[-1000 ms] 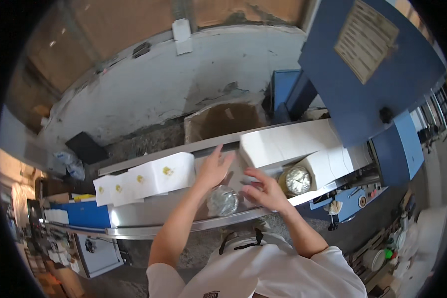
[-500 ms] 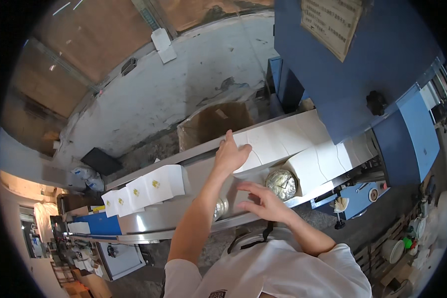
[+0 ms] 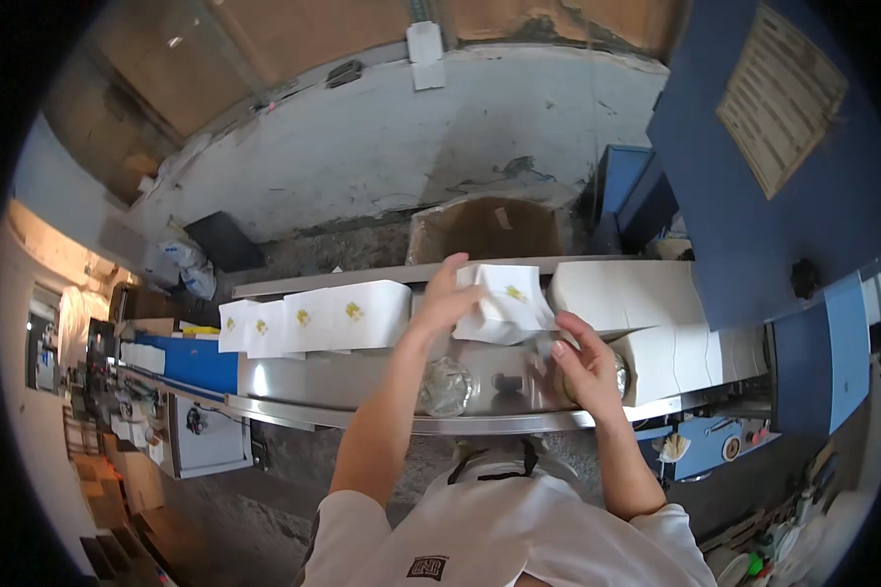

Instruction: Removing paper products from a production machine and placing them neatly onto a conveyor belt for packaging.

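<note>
My left hand point(image 3: 447, 301) grips the left side of a small stack of white paper napkins point(image 3: 511, 318) with a yellow-green print on top. The stack tilts a little over the metal worktop point(image 3: 313, 377). Just right of it is my right hand point(image 3: 589, 370), thumb and fingers apart, holding nothing that I can see. Partly behind that hand sits a round, shiny, clear-wrapped weight-like object point(image 3: 621, 374). A similar shiny round object point(image 3: 446, 387) rests by my left forearm, and a small dark item point(image 3: 506, 383) lies between them.
Several printed napkin stacks point(image 3: 347, 311) overlap in a row at the left. Long rows of plain white folded paper point(image 3: 626, 293) lie at the right, leading to a blue machine point(image 3: 793, 225). An open cardboard box point(image 3: 485, 227) stands beyond the worktop's raised far rail point(image 3: 343, 281).
The view has swung, so the worktop sits further right. My left hand now holds a printed napkin stack that has come away from the white row. My right hand has moved up beside it.
</note>
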A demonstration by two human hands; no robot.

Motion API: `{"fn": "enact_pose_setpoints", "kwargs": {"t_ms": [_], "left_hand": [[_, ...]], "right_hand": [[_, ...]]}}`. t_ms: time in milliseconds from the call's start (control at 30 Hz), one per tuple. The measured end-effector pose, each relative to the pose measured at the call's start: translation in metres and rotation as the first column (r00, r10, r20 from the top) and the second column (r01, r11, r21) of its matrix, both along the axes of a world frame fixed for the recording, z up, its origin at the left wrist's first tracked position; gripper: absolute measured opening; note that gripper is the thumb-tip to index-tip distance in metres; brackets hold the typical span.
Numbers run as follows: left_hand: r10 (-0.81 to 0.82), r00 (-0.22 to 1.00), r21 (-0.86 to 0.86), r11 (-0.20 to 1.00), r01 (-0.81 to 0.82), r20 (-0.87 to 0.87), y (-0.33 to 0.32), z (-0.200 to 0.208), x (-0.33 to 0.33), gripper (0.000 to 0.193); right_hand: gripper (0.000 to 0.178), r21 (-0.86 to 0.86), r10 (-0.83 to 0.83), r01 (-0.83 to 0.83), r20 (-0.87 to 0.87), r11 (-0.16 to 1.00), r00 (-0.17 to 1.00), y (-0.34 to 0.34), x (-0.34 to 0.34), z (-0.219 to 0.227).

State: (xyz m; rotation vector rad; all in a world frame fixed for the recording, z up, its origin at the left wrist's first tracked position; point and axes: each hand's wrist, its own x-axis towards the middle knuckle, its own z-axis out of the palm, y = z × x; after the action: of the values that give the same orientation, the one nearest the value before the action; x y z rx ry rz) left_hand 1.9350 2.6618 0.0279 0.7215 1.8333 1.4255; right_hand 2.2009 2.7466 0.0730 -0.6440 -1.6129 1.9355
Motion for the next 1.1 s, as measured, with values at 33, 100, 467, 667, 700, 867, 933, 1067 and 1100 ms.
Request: {"fn": "enact_pose_setpoints", "kwargs": {"t_ms": [33, 100, 467, 667, 700, 867, 933, 1067, 1100], "left_hand": [[0.025, 0.997, 0.024, 0.999, -0.027, 0.067, -0.020, -0.012, -0.016, 0.072], [0.108, 0.983, -0.025, 0.994, -0.105, 0.151, -0.049, -0.007, -0.029, 0.066], [0.297, 0.659, 0.179, 0.953, -0.243, -0.691, -0.071, 0.069, 0.039, 0.042], [-0.116, 0.965, -0.056, 0.993, 0.106, -0.235, 0.021, 0.054, 0.072, 0.063], [-0.146, 0.962, -0.118, 0.986, 0.122, -0.229, 0.040, 0.047, 0.075, 0.077], [-0.313, 0.940, -0.281, 0.922, 0.267, -0.133, 0.118, 0.030, 0.096, 0.103], [-0.336, 0.917, -0.387, 0.891, 0.236, -0.214, 0.136, 0.052, 0.113, 0.109], [-0.310, 0.860, -0.425, 0.897, 0.123, -0.404, 0.156, 0.046, 0.125, 0.101], [-0.279, 0.837, -0.406, 0.911, 0.075, -0.472, 0.153, 0.042, 0.124, 0.098]], "right_hand": [[0.039, -0.023, 0.001, 0.000, 0.017, 1.000, 1.000, 0.001, -0.001, 0.001], [0.040, 0.002, -0.025, 0.025, 0.052, 1.000, 0.998, 0.002, -0.003, 0.000], [0.039, 0.224, -0.086, 0.051, 0.149, 0.973, 0.985, -0.004, -0.009, 0.000], [0.040, 0.456, -0.070, -0.066, 0.275, 0.888, 0.959, -0.028, -0.010, -0.004], [0.041, 0.473, 0.008, -0.120, 0.232, 0.873, 0.973, -0.039, -0.017, 0.001], [0.041, 0.701, 0.346, -0.380, 0.199, 0.604, 0.917, -0.085, -0.060, -0.019], [0.038, 0.626, 0.371, -0.596, 0.466, 0.504, 0.803, -0.094, -0.077, -0.031], [0.034, 0.683, 0.229, -0.322, 0.227, 0.655, 0.947, -0.102, -0.082, -0.036], [0.034, 0.771, 0.185, -0.289, 0.222, 0.568, 0.957, -0.098, -0.075, -0.024]]}}
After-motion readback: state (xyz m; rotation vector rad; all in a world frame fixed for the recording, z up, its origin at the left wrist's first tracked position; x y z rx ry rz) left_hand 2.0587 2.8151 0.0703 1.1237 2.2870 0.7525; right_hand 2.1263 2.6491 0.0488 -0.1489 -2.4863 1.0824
